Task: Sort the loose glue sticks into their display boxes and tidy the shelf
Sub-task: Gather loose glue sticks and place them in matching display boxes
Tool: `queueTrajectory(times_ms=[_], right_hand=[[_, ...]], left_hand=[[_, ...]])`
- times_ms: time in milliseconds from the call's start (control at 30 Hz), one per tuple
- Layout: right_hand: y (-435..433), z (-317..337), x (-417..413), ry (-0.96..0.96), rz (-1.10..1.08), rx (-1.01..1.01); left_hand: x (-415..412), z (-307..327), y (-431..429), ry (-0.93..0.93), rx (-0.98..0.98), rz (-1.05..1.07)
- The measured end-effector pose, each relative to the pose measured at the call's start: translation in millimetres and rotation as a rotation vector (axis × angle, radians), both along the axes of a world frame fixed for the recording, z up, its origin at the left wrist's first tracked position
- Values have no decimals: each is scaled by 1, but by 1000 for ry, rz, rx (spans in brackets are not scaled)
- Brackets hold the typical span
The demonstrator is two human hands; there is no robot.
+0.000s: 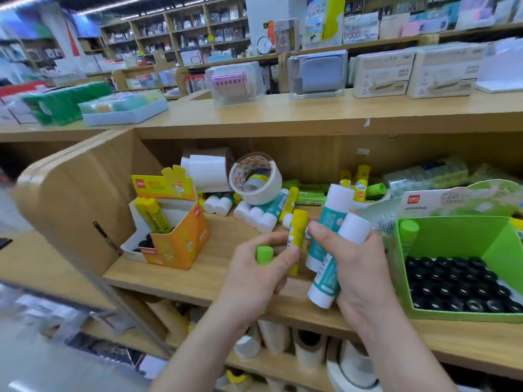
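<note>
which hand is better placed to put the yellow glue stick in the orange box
Left. The left hand holds the yellow glue stick, and the orange box sits on its side; the right hand is full of teal sticks.

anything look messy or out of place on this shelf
Yes. Loose glue sticks lie on their sides in a mixed heap on the shelf, outside any box. A tape roll leans tilted among them. The orange display box shows only two yellow sticks, leaning in one corner.
</note>
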State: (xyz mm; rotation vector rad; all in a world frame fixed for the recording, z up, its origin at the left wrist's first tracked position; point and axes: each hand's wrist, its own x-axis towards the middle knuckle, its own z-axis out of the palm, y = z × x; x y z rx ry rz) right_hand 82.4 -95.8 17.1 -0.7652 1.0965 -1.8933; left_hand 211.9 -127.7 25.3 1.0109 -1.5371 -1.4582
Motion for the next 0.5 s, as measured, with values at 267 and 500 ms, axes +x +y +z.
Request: queueTrajectory(times_ms=[267,500], right_hand=[[-17,5,40,170,238,17],[-39,14,57,251,414,9]], left_hand=[[49,0,-2,-120,-308,235],[76,12,-5,-104,-514,334]])
